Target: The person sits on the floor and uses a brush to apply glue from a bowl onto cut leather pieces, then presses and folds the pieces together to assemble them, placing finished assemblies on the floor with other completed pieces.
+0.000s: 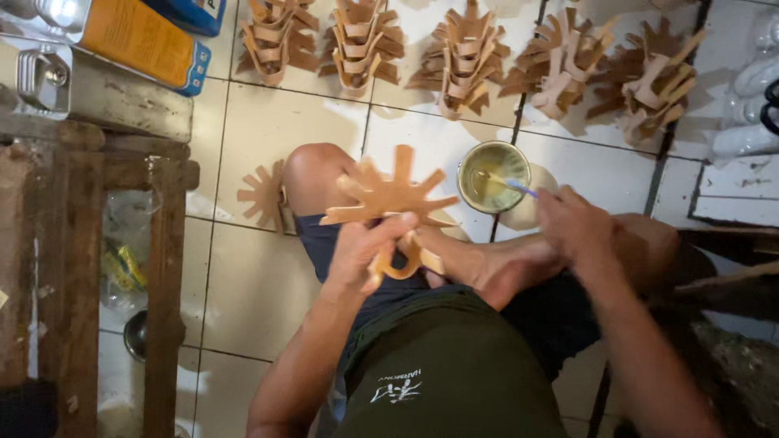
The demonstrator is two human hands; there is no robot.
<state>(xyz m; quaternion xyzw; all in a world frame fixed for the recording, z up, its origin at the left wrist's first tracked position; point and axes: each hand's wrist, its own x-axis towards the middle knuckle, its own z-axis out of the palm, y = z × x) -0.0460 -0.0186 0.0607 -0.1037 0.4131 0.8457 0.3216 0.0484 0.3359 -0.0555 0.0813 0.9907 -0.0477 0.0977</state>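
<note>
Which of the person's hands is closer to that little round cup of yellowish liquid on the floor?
Right. The right hand sits just beside the cup, holding a blue-handled brush whose tip reaches into it. The left hand is farther off, gripping the star-shaped wooden piece.

**Where everything is sitting on the floor**

The person is sitting on the tiled floor (268, 130) with legs folded. The left hand (365, 251) is holding a spoked wooden piece (389, 195) above the lap, and the right hand (572, 223) is hovering to its right, holding a thin brush (519, 188) whose tip is reaching into a round tin (492, 176) standing on the floor just beyond the knees. Farther out, five stacks of wooden pieces (462, 57) are lying in a row. Another spoked piece (261, 195) is lying flat left of the knee. A wooden stand (166, 243) is standing at the far left, with a canister (138, 36) lying behind it.
</note>
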